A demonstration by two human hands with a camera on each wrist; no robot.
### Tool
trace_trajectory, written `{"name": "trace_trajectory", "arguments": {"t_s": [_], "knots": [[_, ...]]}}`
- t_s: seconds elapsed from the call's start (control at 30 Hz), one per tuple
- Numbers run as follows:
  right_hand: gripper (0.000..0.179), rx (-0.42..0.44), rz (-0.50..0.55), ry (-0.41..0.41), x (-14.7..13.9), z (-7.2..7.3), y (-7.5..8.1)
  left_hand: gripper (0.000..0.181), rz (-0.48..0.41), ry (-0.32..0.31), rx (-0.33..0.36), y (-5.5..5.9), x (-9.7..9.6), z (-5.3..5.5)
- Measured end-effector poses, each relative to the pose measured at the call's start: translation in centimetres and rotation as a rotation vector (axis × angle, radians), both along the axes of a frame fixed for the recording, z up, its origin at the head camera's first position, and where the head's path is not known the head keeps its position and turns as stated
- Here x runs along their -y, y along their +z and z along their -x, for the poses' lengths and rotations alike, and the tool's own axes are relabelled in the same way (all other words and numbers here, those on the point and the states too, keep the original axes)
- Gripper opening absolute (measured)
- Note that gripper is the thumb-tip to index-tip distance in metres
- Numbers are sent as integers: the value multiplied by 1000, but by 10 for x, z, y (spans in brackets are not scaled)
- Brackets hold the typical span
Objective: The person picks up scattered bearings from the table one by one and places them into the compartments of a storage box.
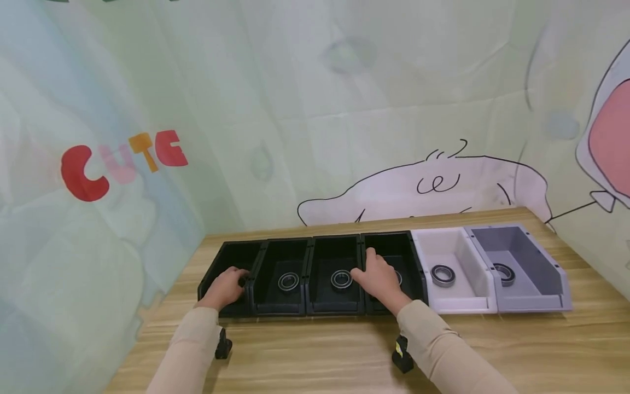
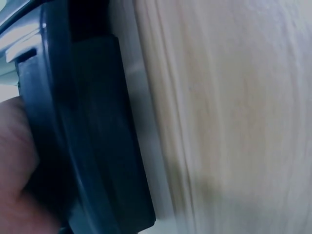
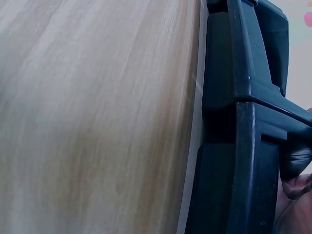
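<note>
My left hand (image 1: 227, 287) reaches into the leftmost black bin (image 1: 216, 258). Its fingers pinch a small dark thing, apparently a bearing (image 1: 242, 281), mostly covered by the hand. My right hand (image 1: 380, 278) is over the fourth black bin (image 1: 412, 257), thumb toward the divider on its left and fingers pointing away; no held thing shows there. Part of a ring bearing (image 1: 398, 278) peeks out beside that hand. Single bearings lie in the second bin (image 1: 288, 282) and third bin (image 1: 342, 279). Only part of each hand appears in the wrist views.
A white bin (image 1: 465, 304) and a grey bin (image 1: 534, 302) continue the row to the right. One holds a bearing (image 1: 443, 275), the other a second bearing (image 1: 504, 274). The row stands on a wood-grain table (image 1: 315, 350) before a printed curtain (image 1: 275, 120).
</note>
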State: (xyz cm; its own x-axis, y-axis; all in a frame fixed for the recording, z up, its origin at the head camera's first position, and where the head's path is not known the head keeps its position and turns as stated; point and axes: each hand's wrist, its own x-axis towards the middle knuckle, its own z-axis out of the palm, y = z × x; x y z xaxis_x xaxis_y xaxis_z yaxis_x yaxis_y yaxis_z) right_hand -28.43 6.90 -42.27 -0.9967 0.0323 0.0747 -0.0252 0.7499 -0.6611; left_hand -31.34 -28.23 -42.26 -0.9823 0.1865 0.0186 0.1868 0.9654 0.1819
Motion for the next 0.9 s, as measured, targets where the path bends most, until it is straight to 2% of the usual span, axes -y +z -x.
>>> {"name": "trace_trajectory", "arguments": {"t_s": [0.3,0.43,0.57,0.7,0.8,0.9], "knots": [[67,2,-3,24,9,-2,1,41,-85,57,95,2,11,-10],[66,2,0,21,14,-3,2,46,-136,68,89,4,17,-14],[66,8,-7,23,17,-3,3,46,-157,60,12,11,22,-22],[65,12,-14,22,14,-2,3,44,-212,37,-97,25,20,-34],[66,22,-20,6,6,-2,1,43,-283,11,-186,35,6,-44],[68,41,-30,-9,-3,-4,-1,39,-334,-31,-279,39,-18,-57]]}}
